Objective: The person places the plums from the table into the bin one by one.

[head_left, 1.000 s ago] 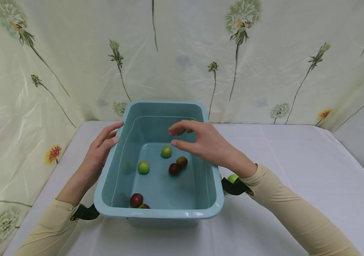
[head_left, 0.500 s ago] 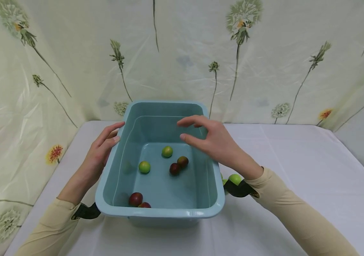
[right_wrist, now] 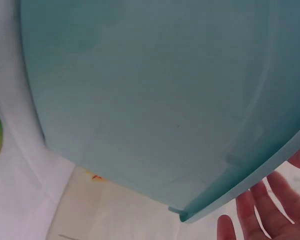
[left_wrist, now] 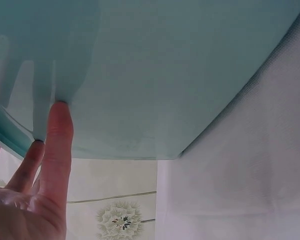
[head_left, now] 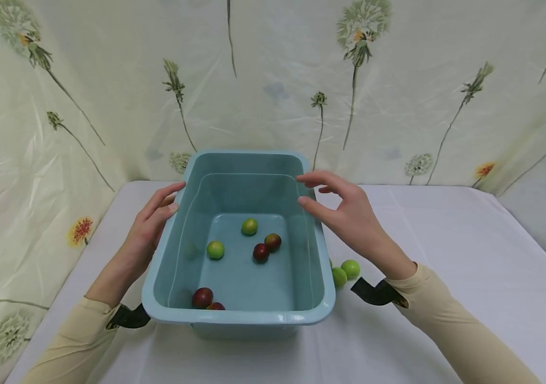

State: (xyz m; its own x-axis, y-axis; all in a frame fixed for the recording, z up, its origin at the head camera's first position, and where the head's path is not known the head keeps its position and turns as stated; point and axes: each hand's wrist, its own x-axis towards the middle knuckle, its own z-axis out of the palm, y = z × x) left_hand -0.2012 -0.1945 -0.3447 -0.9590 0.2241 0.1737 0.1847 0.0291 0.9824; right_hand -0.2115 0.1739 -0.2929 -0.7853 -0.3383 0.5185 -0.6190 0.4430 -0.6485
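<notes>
A light blue plastic basin [head_left: 239, 318] stands lengthwise in the head view. On its floor lie two green round fruits [head_left: 250, 226] and, to their right, a dark red one [head_left: 260, 253] touching a brownish-red one [head_left: 273, 242]. Two more red fruits [head_left: 203, 298] sit at the near left, one partly hidden by the front rim. My left hand [head_left: 150, 221] rests against the basin's left side; in the left wrist view a fingertip [left_wrist: 61, 107] touches the outer wall. My right hand [head_left: 349, 213] hovers by the right rim, fingers loosely bent, holding nothing.
Several green fruits [head_left: 350, 269] lie on the white tablecloth [head_left: 445, 277] just right of the basin, one partly hidden behind its wall. A dandelion-patterned sheet [head_left: 273, 96] hangs behind the table and along both sides. Each wrist wears a black strap [head_left: 376, 292].
My right hand has drawn back to the right, from above the basin's inside to its right rim, showing more of the green fruits outside. The left hand and the fruits have stayed put.
</notes>
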